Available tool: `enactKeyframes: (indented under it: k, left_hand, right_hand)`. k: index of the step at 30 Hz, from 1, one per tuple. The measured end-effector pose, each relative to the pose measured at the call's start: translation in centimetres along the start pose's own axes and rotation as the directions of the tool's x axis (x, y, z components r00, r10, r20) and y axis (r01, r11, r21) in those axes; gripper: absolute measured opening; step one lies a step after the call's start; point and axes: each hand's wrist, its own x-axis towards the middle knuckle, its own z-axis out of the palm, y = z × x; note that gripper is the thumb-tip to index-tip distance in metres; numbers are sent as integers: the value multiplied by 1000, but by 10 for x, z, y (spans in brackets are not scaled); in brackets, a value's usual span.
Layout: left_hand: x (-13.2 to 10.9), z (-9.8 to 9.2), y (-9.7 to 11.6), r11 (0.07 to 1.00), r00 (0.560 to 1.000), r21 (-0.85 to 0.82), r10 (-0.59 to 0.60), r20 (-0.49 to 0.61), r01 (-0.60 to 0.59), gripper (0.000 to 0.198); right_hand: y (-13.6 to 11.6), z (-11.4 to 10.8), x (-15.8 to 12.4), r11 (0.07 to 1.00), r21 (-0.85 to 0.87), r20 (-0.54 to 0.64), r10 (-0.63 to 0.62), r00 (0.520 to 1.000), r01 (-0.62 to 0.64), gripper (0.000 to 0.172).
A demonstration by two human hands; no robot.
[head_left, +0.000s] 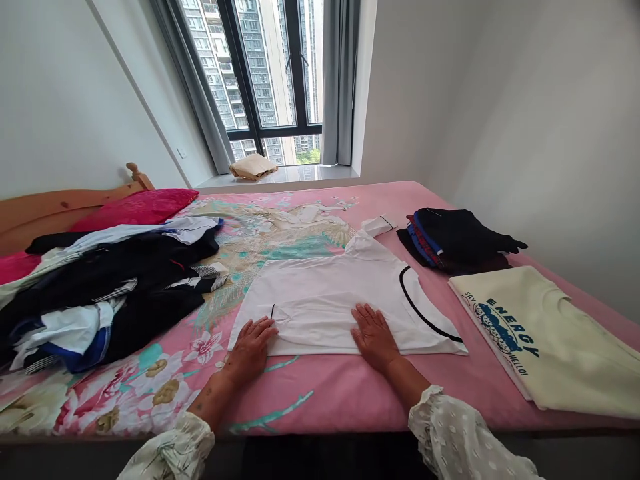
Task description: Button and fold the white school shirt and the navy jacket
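A white shirt (320, 287) with a curved black stripe lies spread on the bed in front of me, its near edge folded straight. One sleeve with a thin black line sticks out at the far right. My left hand (251, 343) rests flat on the shirt's near left corner, beside a short black line on the fabric. My right hand (374, 335) is pressed flat on the near edge, right of the middle, with its fingers pointing away from me. Neither hand grips anything. Small wrinkles run across the cloth between the two hands.
Left lies a loose heap of clothes (145, 273), before a red pillow (135, 212) and wooden headboard (55, 207). Right are a stack of folded dark clothes (457, 233) and a folded cream shirt (565, 340). The bed (320, 407) ends just before me. A beige bundle (253, 167) sits on the windowsill.
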Motion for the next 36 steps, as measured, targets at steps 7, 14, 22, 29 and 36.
enactKeyframes:
  k: [7,14,22,29,36]
  left_hand:
    - [13,1,0,999,998,35,17,61,-19,40]
    - [24,-10,3,997,996,48,57,63,-60,36]
    - [28,-6,-1,994,996,87,67,54,-72,38]
    - [31,-5,-8,991,999,130,37,23,-40,38]
    - [26,-5,-9,991,999,130,32,-5,-31,39]
  right_hand:
    - [-2,-26,-26,972,143,-211,-154,965,187,40]
    - [3,-43,-49,972,91,-183,-196,964,215,40]
    - [28,-55,-49,983,-104,-178,-166,970,149,32]
    - [38,-71,-48,981,-101,-114,-177,978,166,37]
    - [46,-65,-47,977,-122,-170,-191,967,172,27]
